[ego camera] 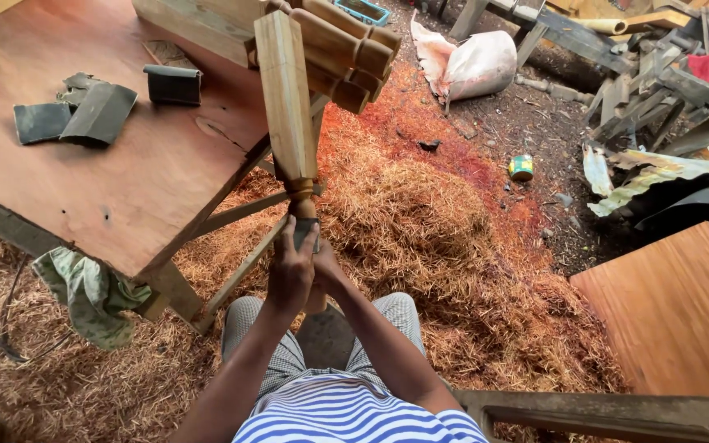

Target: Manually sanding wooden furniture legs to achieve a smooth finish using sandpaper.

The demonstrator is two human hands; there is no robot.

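A floor of reddish wood shavings [420,221] spreads under the plywood bench [125,180], where dark sandpaper pieces [84,115] lie at the left. At centre, the left hand [291,271] wraps its grip tight around the turned wooden leg [286,107], which stands upright between the knees. The right hand [327,267] presses against the leg just beside it, its grip mostly hidden.

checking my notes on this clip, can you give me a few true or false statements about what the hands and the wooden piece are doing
1. Both hands grip the turned wooden leg near its narrow lower end. True: the left hand and right hand close around it there.
2. The leg lies flat on the table. False: it is held upright beside the wooden table.
3. Folded sandpaper sheets lie on the table. True.
4. The ground under the leg is bare concrete. False: it is covered in wood shavings.
5. A small tin can sits on the table. False: it sits on the ground, off to the right.
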